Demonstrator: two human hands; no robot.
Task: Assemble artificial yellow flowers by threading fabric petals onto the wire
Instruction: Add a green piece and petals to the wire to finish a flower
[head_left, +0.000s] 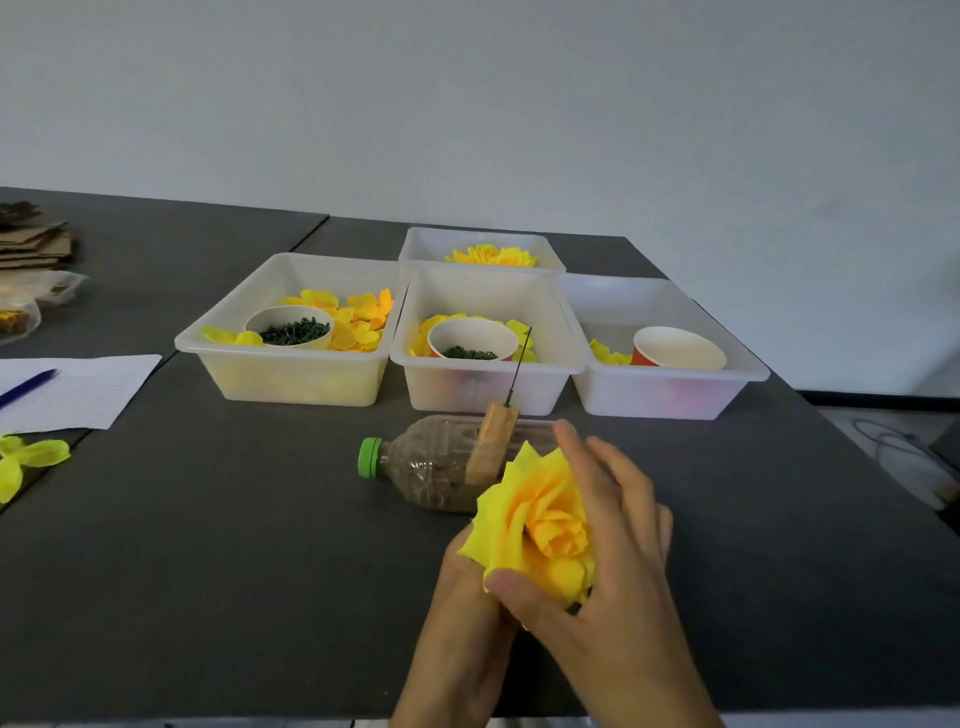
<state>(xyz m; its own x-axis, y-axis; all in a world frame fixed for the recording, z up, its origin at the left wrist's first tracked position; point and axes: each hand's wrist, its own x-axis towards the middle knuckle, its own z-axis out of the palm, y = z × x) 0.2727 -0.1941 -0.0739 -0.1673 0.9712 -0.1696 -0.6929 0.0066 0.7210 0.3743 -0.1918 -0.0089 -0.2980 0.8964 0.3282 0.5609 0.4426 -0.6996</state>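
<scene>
Head view: low and right of centre in the frame, the flower is held between both hands, its face turned up and left. The right hand is curled round its right side, thumb pinching the lower petals; the left hand grips from beneath. The wire is seen just above, slanting upward from a bottle laid on the dark table, before four bins and a pale wall.
</scene>
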